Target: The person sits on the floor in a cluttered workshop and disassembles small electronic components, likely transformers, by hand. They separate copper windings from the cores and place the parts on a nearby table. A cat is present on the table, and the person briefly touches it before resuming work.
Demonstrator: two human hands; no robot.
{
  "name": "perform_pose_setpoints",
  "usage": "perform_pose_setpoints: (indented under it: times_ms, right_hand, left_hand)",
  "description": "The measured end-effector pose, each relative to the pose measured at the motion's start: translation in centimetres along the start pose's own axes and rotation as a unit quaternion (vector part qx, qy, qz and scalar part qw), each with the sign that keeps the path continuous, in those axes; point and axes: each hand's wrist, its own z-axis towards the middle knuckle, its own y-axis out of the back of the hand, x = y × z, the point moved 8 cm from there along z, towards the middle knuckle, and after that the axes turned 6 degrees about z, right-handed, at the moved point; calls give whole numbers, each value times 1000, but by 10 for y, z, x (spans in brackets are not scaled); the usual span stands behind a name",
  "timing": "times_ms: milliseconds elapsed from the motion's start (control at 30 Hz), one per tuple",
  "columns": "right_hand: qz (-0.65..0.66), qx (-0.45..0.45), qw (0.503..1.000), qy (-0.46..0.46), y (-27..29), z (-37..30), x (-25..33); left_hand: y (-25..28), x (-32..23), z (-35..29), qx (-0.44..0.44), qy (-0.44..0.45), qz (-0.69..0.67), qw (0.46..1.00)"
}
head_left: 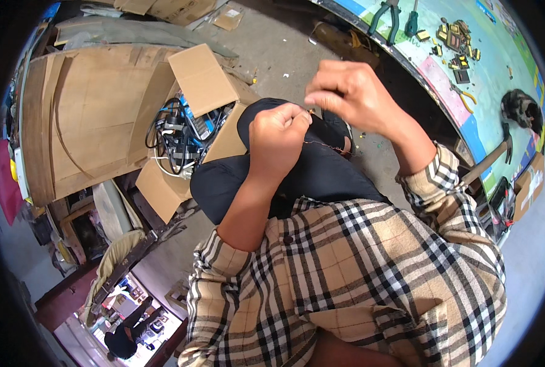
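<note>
Over my lap, my left hand [277,136] is closed in a fist, thumb on top. A thin copper-coloured wire [328,145] trails from beneath it across my dark trousers [321,174]. A tiny copper-coloured end shows by its thumb, between the two hands. Slightly higher and to the right, my right hand [357,95] has its fingers curled in toward the thumb. Whatever it pinches, if anything, is hidden by the fingers. The hands are close together but apart.
An open cardboard box [202,79] of cables and electrical parts stands left of my knees. On the right-hand table [431,101] lie dark-handled pliers [387,21], a green screwdriver [412,23], small yellow-and-black parts [456,38], yellow-handled pliers [465,96] and a hammer [489,159].
</note>
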Motion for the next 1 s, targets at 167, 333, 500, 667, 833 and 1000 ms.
perform_pose_setpoints:
  times_ms: [167, 333, 500, 667, 833, 1000]
  right_hand:
    - [-46, 49, 997, -29, -6, -25, 12]
    - [-97, 23, 986, -135, 2, -49, -42]
    - [-153, -79, 983, -65, 21, -30, -20]
    - [-102, 4, 995, 7, 12, -42, 27]
    - [-91, 54, 988, -108, -2, -80, -9]
    - [-172, -20, 961, -214, 14, -94, -35]
  left_hand:
    - [10, -2, 2, -30, 19, -41, 999]
    - [-17, -2, -4, 93, 81, -170, 978]
    - [-36, 12, -3, 104, 83, -130, 982]
    - [-25, 12, 3, 56, 106, -169, 978]
    - [-29, 9, 2, 121, 162, -248, 947]
    - [-39, -2, 1, 116, 82, -176, 974]
